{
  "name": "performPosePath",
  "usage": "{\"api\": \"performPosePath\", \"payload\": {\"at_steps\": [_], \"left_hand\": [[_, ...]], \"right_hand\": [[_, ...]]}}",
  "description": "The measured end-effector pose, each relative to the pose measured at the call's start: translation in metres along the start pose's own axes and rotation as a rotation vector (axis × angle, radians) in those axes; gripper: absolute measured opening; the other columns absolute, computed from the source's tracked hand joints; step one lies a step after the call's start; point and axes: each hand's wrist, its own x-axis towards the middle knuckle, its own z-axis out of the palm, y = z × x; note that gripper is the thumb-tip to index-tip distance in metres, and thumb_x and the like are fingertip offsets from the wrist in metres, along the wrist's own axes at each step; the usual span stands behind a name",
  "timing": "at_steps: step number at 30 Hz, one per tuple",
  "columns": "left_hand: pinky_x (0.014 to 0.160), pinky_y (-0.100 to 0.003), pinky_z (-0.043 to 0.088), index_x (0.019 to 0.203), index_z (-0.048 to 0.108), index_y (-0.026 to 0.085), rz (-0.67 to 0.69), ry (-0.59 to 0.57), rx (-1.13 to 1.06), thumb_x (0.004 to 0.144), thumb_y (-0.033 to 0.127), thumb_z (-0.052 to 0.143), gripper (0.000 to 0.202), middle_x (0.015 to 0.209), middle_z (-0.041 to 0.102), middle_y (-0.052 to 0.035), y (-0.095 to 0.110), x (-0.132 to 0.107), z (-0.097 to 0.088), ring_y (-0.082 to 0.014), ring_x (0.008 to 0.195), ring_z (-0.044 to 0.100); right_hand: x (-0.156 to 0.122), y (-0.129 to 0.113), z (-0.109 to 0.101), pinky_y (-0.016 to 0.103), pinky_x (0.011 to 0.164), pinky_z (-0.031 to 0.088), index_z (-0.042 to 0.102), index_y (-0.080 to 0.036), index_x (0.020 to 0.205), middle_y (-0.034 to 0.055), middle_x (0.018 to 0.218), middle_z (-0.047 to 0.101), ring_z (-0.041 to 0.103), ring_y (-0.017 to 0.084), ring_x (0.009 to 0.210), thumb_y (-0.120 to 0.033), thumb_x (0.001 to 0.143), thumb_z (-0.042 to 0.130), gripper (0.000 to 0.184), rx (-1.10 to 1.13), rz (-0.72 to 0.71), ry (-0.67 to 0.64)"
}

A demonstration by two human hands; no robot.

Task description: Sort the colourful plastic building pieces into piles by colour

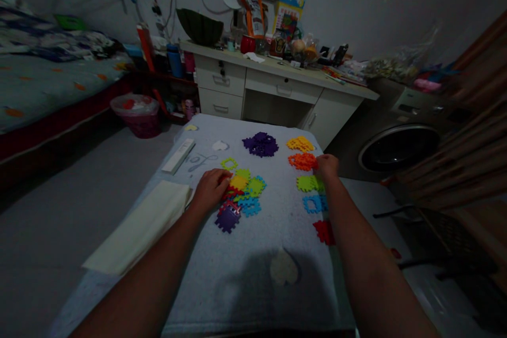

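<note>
My left hand rests at the left edge of a mixed heap, fingers curled together; what they grip, if anything, is hidden. In that heap lie interlocking plastic pieces: a yellow piece, green pieces, blue pieces, red pieces and a dark purple piece. At the right edge of the orange pieces, my right hand has its fingers closed on an orange piece. Yellow pieces lie behind it, green pieces, blue pieces and red pieces in front.
A purple pile lies toward the far side of the cloth-covered table. At the left are a long white box and a folded pale cloth. Beyond stand a cluttered desk, a washing machine and a bin.
</note>
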Motion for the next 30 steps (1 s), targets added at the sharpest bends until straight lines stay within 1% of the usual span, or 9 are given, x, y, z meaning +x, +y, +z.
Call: {"api": "performPosePath", "payload": {"at_steps": [3,5,7,10,12,16,20,24,30], "left_hand": [[0.098,-0.044,0.044,0.099,0.07,0.022,-0.004,0.006,-0.009,0.088,0.037,0.043,0.034,0.101,0.07,-0.007,0.0,0.0,0.0,-0.0264,0.102,0.061],[0.098,-0.044,0.044,0.099,0.07,0.022,-0.003,0.005,-0.016,0.088,0.034,0.041,0.034,0.102,0.071,-0.0068,0.0,0.0,0.0,-0.026,0.103,0.06],[0.099,-0.043,0.044,0.1,0.07,0.021,-0.003,0.002,-0.021,0.086,0.031,0.04,0.035,0.103,0.071,-0.0066,-0.002,0.001,0.001,-0.0255,0.104,0.06],[0.099,-0.042,0.044,0.1,0.07,0.021,-0.004,0.001,-0.023,0.085,0.028,0.039,0.035,0.105,0.071,-0.0065,-0.004,0.0,0.002,-0.0252,0.105,0.06],[0.099,-0.042,0.044,0.101,0.07,0.021,-0.003,0.009,-0.023,0.085,0.027,0.038,0.036,0.106,0.071,-0.0066,-0.005,-0.001,0.002,-0.0251,0.106,0.06],[0.099,-0.042,0.044,0.101,0.07,0.02,0.002,0.02,-0.019,0.085,0.026,0.039,0.035,0.107,0.07,-0.0069,-0.005,-0.002,0.002,-0.0248,0.106,0.06],[0.099,-0.042,0.044,0.101,0.069,0.021,0.012,0.034,-0.024,0.087,0.027,0.039,0.034,0.105,0.07,-0.006,-0.006,-0.001,0.004,-0.0239,0.105,0.061],[0.097,-0.042,0.044,0.102,0.069,0.02,0.019,0.034,-0.029,0.088,0.028,0.04,0.033,0.105,0.07,-0.0066,-0.006,-0.001,0.004,-0.0243,0.104,0.061],[0.099,-0.044,0.042,0.101,0.069,0.022,0.022,0.003,-0.007,0.088,0.037,0.049,0.028,0.108,0.069,-0.0058,0.003,-0.003,-0.001,-0.0256,0.108,0.059]], "right_hand": [[-0.018,-0.02,-0.001,0.027,0.066,0.048,0.062,-0.018,0.07,0.0026,0.068,0.063,0.059,0.017,0.07,-0.017,0.07,0.056,0.007,-0.018,-0.024,0.078],[-0.04,-0.035,0.006,0.027,0.07,0.047,0.065,-0.017,0.076,0.0033,0.075,0.066,0.06,0.017,0.072,-0.019,0.071,0.056,0.011,0.038,-0.114,0.052],[-0.068,-0.051,0.018,0.028,0.071,0.047,0.067,-0.016,0.08,0.0034,0.078,0.067,0.061,0.017,0.073,-0.022,0.073,0.056,0.014,0.118,-0.226,-0.066],[-0.117,-0.068,0.041,0.029,0.072,0.048,0.067,-0.016,0.086,0.0024,0.078,0.067,0.06,0.017,0.073,-0.026,0.077,0.057,0.017,0.16,-0.394,-0.364],[-0.148,-0.075,0.055,0.032,0.08,0.048,0.068,-0.017,0.091,0.0036,0.087,0.069,0.061,0.017,0.081,-0.026,0.081,0.057,0.017,0.125,-0.53,-0.519],[-0.189,-0.082,0.072,0.04,0.098,0.04,0.067,-0.019,0.11,0.0093,0.115,0.067,0.054,0.024,0.11,-0.029,0.084,0.064,0.028,-0.026,-0.766,-0.63],[-0.2,-0.082,0.079,0.047,0.102,0.035,0.062,-0.022,0.124,0.0099,0.13,0.061,0.045,0.028,0.121,-0.034,0.087,0.065,0.039,-0.153,-0.821,-0.658],[-0.2,-0.08,0.08,0.047,0.102,0.035,0.066,-0.022,0.113,0.0092,0.124,0.061,0.046,0.028,0.119,-0.034,0.086,0.068,0.029,-0.178,-0.805,-0.668],[-0.2,-0.077,0.08,0.043,0.101,0.041,0.065,-0.021,0.105,0.0081,0.117,0.053,0.05,0.024,0.113,-0.028,0.079,0.073,0.028,-0.014,-0.728,-0.585]]}}
